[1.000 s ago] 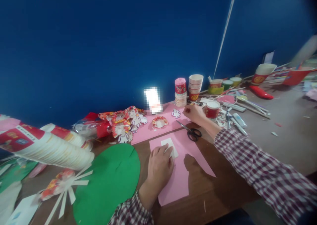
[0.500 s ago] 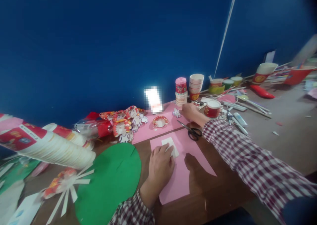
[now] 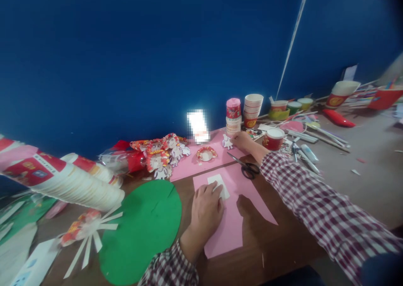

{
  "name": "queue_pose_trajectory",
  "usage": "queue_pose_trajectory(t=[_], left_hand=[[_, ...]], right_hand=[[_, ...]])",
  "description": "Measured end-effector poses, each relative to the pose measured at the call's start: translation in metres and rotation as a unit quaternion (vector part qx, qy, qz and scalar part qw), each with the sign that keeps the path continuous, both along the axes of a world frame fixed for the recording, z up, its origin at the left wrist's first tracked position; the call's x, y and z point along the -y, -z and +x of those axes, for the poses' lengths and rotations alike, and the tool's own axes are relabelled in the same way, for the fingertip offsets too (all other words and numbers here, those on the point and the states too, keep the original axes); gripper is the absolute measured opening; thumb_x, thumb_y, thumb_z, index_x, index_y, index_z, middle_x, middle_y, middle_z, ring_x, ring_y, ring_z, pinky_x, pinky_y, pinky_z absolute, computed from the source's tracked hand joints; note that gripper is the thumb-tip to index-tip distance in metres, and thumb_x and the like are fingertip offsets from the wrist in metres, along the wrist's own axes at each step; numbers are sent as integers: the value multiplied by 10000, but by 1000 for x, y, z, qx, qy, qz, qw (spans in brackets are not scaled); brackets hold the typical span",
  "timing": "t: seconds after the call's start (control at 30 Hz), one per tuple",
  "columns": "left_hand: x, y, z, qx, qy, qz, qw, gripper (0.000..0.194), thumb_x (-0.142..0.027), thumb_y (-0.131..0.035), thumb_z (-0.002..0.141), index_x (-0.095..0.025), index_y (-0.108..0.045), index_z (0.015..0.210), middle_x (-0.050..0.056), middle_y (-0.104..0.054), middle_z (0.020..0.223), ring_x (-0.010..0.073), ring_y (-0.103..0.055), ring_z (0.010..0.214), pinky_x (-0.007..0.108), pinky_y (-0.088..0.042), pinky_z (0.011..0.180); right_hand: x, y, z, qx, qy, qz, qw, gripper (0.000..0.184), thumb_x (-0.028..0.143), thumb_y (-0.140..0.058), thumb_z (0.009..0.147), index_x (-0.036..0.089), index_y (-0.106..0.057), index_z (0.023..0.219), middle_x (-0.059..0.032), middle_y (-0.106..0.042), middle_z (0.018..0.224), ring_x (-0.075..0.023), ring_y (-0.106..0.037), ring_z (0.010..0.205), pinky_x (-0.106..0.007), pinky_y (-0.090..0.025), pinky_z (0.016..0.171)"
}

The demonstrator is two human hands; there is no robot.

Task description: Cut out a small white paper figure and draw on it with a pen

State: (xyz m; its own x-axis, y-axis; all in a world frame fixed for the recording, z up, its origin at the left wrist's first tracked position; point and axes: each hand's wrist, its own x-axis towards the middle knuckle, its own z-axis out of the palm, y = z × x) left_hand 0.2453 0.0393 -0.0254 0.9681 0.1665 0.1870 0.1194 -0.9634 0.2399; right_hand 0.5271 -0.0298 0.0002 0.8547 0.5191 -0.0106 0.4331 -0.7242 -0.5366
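My left hand (image 3: 206, 206) lies palm down with its fingers on a small white paper piece (image 3: 222, 187), which rests on a pink sheet (image 3: 225, 240). My right hand (image 3: 244, 141) reaches to the back, thumb and fingers pinched at the edge of a white animal paper cutout (image 3: 227, 141) with a dark outline. Just in front of that hand, black-handled scissors (image 3: 248, 168) lie partly over the pink sheet. To the left of the cutout, a red-and-yellow ring cut from a paper cup (image 3: 207, 154) sits on another pink sheet (image 3: 185, 168).
A green paper oval (image 3: 141, 231) and a leaning stack of paper cups (image 3: 78, 183) are on the left. Decorated rings with cutouts (image 3: 160, 152) cluster at the back. Cup stacks (image 3: 233, 114), a red cup (image 3: 273, 139), glue tubes (image 3: 308, 156) and a red marker-like object (image 3: 338, 118) lie rightward.
The animal cutout has tilted up and shows larger at my right fingertips. My left hand stays on the white paper piece. The whole view has shifted slightly.
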Motion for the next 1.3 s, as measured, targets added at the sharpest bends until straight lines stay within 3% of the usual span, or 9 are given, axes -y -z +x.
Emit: queue_pose_trajectory(t=[0.1, 0.23, 0.43, 0.6, 0.83, 0.93, 1.1, 1.3], left_hand=[[0, 0, -1, 4, 1, -6, 1000, 415, -152, -506, 813, -246, -527, 1216, 38, -575, 1253, 253, -491, 1087, 436, -415, 937], [-1, 2, -1, 14, -3, -16, 1000, 385, -142, -540, 787, -203, -532, 1167, 69, -609, 1145, 251, -505, 1061, 428, -433, 916], [-4, 7, -3, 62, 25, -10, 998, 316, -104, -537, 775, -217, -564, 1069, 77, -560, 1195, 243, -500, 1078, 426, -436, 923], [-4, 6, -1, 81, 31, -26, 996, 210, -98, -530, 770, -196, -592, 946, 70, -546, 917, 235, -503, 932, 391, -466, 829], [-10, 7, 0, 122, 35, -58, 990, 88, -112, -492, 785, -180, -510, 732, 57, -555, 760, 216, -539, 824, 357, -481, 768], [-12, 7, 0, 125, 35, -60, 990, 125, -139, -507, 782, -193, -481, 671, 49, -552, 721, 221, -557, 866, 356, -475, 821], [-15, 2, -1, 116, 14, -62, 991, 209, -168, -516, 805, -200, -443, 612, 39, -529, 688, 204, -558, 812, 330, -469, 763], [-31, -10, -6, 12, 14, -24, 1000, 262, -344, -723, 724, -185, -516, 721, 27, -569, 778, 205, -536, 790, 329, -439, 711]], right_hand=[[10, -6, -9, -34, 17, 79, 996, 205, 290, -626, 821, 121, -614, 706, 9, -592, 630, -116, -561, 610, -221, -413, 552], [24, -14, -31, -102, 1, 190, 976, 171, 293, -593, 797, 141, -574, 721, 30, -514, 571, -76, -465, 506, -184, -293, 425], [40, -14, -80, -206, -74, 273, 937, 261, 407, -625, 741, 164, -532, 725, 44, -501, 529, -62, -421, 431, -165, -265, 374], [41, 5, -117, -234, -113, 275, 925, 153, 288, -598, 760, 172, -514, 814, 29, -573, 575, -92, -517, 456, -187, -381, 430], [36, 22, -136, -109, -161, 217, 957, 55, 173, -587, 729, 174, -542, 761, -4, -630, 667, -131, -596, 631, -217, -430, 590], [37, 25, -139, -86, -165, 199, 962, 35, 190, -590, 730, 173, -559, 732, 0, -631, 671, -126, -577, 622, -216, -402, 587], [38, 24, -142, -74, -171, 181, 966, 54, 220, -588, 751, 172, -577, 731, 6, -628, 652, -117, -558, 596, -208, -375, 564], [40, 25, -142, -74, -172, 175, 967, 68, 241, -588, 765, 173, -592, 760, -3, -642, 679, -118, -572, 617, -203, -384, 572]])
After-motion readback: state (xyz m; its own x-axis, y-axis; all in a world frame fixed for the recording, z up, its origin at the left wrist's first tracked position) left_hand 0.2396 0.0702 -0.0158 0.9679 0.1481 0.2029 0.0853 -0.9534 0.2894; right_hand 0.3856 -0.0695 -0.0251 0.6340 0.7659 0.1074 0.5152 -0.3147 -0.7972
